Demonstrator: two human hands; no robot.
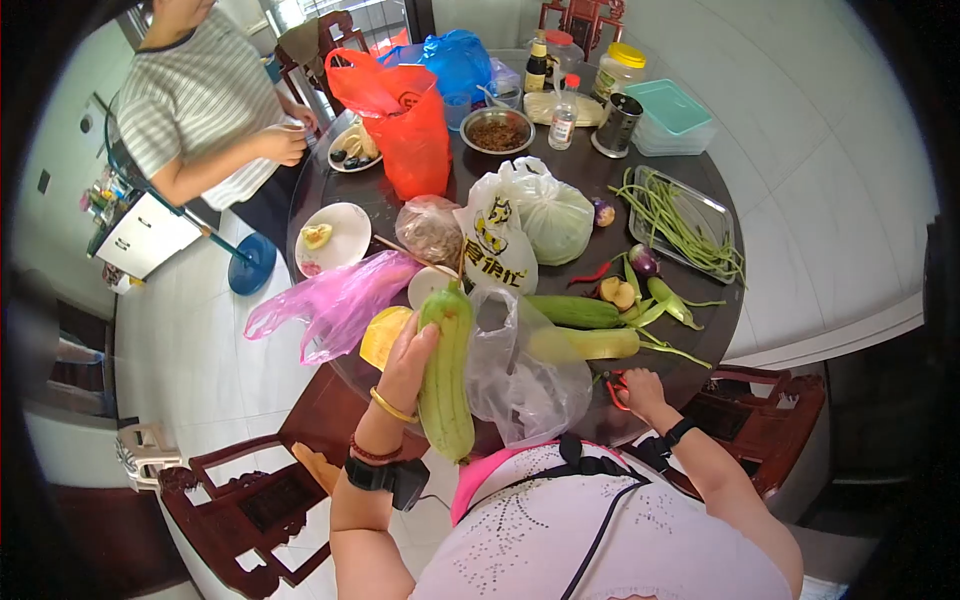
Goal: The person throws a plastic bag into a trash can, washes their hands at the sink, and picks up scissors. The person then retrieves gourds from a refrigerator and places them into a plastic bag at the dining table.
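My left hand (408,362) is closed around a long, ridged, light green gourd (447,375), held upright at the table's front edge. My right hand (641,391) rests at the front right edge, its fingers closed on a small red-handled tool (618,390) whose kind I cannot make out. Between the hands lies a crumpled clear plastic bag (525,375). Behind it are a dark green gourd (575,311) and a paler one (600,344). A piece of cut pumpkin (384,338) and a pink plastic bag (345,300) sit beside my left hand.
Across the table stand a red bag (405,130), a white printed bag (497,232), a steel bowl (497,131) and a tray of long beans (685,215). A white plate (335,240) lies left. Another person (215,110) stands at the far left. Carved chairs (255,505) flank me.
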